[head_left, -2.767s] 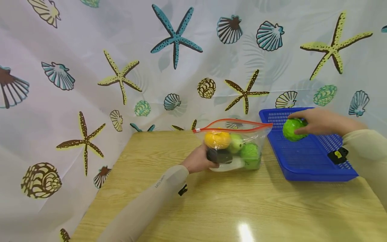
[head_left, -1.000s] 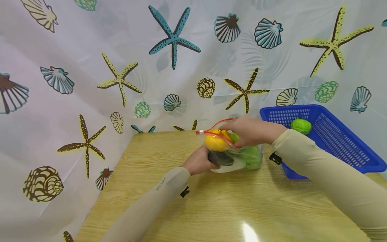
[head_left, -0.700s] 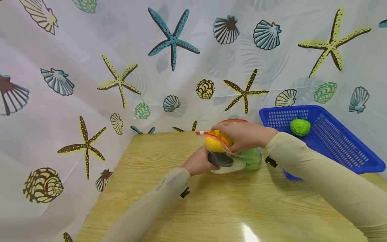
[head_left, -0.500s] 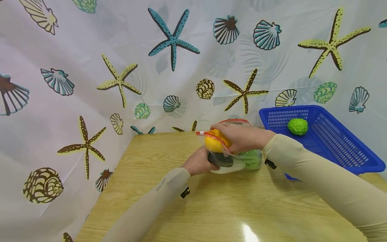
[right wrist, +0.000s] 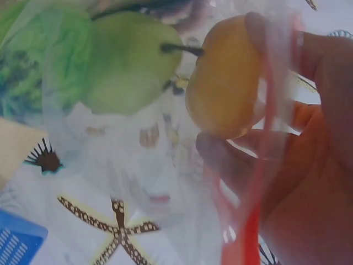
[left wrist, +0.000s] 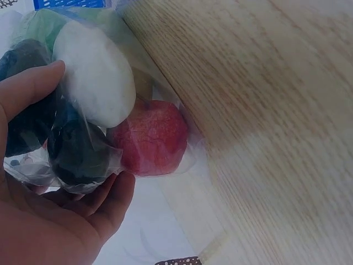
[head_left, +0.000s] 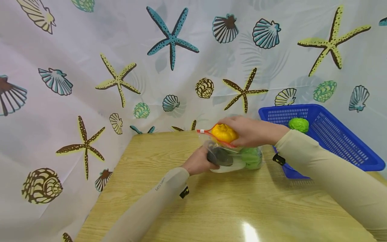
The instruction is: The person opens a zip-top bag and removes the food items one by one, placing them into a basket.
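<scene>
My left hand (head_left: 198,162) grips the left end of a clear zip bag (head_left: 235,154) lying on the table, fingers and thumb round its side. In the left wrist view, dark rounded pieces (left wrist: 77,157), a white oval (left wrist: 96,74) and a reddish apple-like fruit (left wrist: 151,138) show through the plastic. At the bag's open, red-edged mouth, my right hand (head_left: 254,131) holds a small yellow-orange pumpkin (head_left: 223,133) between thumb and fingers. A green pear-like fruit (right wrist: 132,61) and a bumpy green ball (right wrist: 44,63) lie inside the bag in the right wrist view.
A blue basket (head_left: 347,137) stands on the right, close beside the bag, with a green cabbage-like ball (head_left: 298,124) in it. Under everything is a wooden table (head_left: 211,208). A curtain (head_left: 127,40) printed with shells and starfish hangs behind.
My right hand has let the green ball go in the basket, moved left to the bag and taken hold of the pumpkin, now tilted and shifted slightly up and right. My left hand stays put.
</scene>
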The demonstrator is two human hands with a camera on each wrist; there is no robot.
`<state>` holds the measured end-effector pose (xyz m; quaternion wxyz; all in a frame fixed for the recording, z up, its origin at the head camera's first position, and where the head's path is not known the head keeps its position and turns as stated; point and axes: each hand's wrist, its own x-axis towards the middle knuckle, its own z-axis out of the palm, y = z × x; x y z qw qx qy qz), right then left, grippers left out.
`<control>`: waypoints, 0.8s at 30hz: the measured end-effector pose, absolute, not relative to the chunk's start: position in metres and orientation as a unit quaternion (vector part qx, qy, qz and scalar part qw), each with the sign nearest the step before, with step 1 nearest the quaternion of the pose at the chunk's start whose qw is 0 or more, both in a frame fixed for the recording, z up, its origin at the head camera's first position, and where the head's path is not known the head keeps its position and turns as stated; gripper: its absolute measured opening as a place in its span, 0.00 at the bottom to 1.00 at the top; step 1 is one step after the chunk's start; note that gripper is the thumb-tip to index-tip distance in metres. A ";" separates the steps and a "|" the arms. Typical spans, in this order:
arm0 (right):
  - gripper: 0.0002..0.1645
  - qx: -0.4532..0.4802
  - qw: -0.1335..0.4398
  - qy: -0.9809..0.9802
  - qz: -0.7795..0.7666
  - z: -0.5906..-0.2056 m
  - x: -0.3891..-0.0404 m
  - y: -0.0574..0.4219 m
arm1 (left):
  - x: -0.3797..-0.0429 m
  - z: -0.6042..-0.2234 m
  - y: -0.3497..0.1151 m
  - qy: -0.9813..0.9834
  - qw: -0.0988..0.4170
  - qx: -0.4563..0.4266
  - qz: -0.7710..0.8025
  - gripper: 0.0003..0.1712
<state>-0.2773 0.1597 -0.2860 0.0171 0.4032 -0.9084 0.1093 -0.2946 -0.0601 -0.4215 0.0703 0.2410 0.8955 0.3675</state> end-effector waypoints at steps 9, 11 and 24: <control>0.44 0.365 0.050 -0.921 0.125 -0.255 -0.262 0.192 | -0.297 -0.423 -0.061 0.898 0.088 0.234 0.362 0.54; 0.45 0.356 0.059 -0.924 0.127 -0.250 -0.260 0.201 | -0.297 -0.423 -0.062 0.901 0.087 0.235 0.354 0.54; 0.44 0.263 0.070 -0.956 0.109 -0.270 -0.251 0.301 | -0.298 -0.422 -0.062 0.911 0.085 0.236 0.327 0.49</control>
